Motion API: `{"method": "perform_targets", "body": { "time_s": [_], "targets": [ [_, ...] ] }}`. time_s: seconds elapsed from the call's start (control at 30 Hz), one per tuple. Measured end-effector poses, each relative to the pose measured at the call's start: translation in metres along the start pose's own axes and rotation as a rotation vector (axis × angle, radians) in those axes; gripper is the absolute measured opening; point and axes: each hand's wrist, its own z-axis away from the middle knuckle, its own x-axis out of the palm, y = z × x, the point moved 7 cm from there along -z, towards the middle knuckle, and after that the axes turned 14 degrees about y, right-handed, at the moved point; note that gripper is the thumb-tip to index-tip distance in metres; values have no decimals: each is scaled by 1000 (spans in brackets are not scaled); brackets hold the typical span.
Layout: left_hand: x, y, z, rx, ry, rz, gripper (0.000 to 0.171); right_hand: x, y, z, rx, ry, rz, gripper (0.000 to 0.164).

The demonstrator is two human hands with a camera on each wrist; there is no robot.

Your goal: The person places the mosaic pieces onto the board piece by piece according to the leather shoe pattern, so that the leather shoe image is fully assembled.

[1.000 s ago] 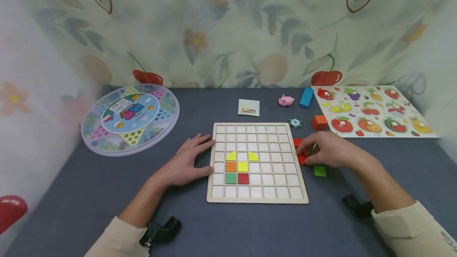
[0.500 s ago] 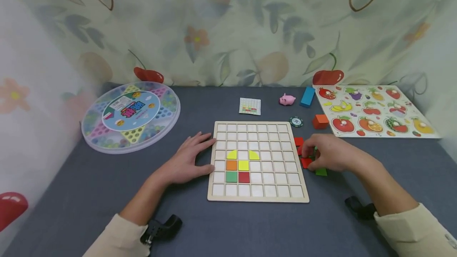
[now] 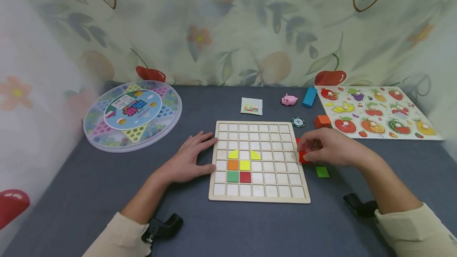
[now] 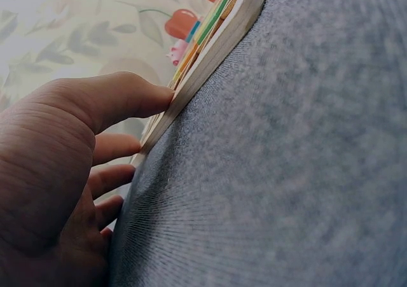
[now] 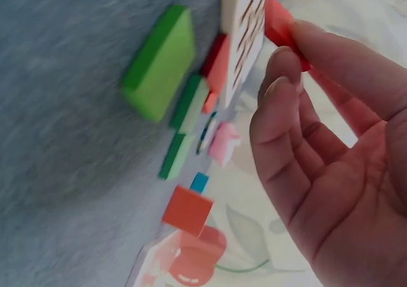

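Note:
My right hand (image 3: 330, 146) pinches a red square tile (image 5: 278, 23) between thumb and fingers, lifted off the table near the board's right edge. My left hand (image 3: 187, 160) has its fingers spread, thumb and fingertips touching the left edge of the wooden grid board (image 3: 259, 200). On the board sit two yellow rounded tiles (image 3: 233, 154), an orange tile (image 3: 233, 165), a yellow square (image 3: 244, 165), a green square (image 3: 233, 176) and a red square (image 3: 245, 177). Beneath the right hand lie a light green tile (image 5: 159, 64), green tiles (image 5: 189, 102) and another red tile (image 5: 217, 67).
Behind the board lies a small pattern card (image 3: 251, 106). A pink pig (image 3: 288, 99), a blue block (image 3: 309, 97), a poker chip (image 3: 298, 122) and an orange block (image 3: 323, 121) stand back right, beside a fruit puzzle board (image 3: 380, 112). Far left is a round game box (image 3: 132, 116).
My right hand reached toward the tiles beside the board, then rose slightly with a red tile pinched in it. The left hand has stayed at the board's edge.

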Motion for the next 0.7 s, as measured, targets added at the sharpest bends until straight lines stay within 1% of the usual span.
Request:
{"method": "perform_targets", "body": {
  "time_s": [0.1, 0.27, 0.4, 0.6, 0.7],
  "targets": [
    [0, 0, 0, -3, 0, -3, 76, 1, -8, -3, -2, 6, -42, 19],
    [0, 1, 0, -4, -4, -4, 76, 12, -23, -10, 13, -32, -121, 18],
    [1, 1, 0, -9, -7, -5, 77, 22, -35, -17, 23, -63, -135, 16],
    [1, 1, 0, -12, -5, -1, 76, 39, -55, -26, -15, -101, -158, 13],
    [1, 1, 0, -11, -5, 0, 76, 49, -63, -29, -22, -129, -169, 9]
  ]
}}
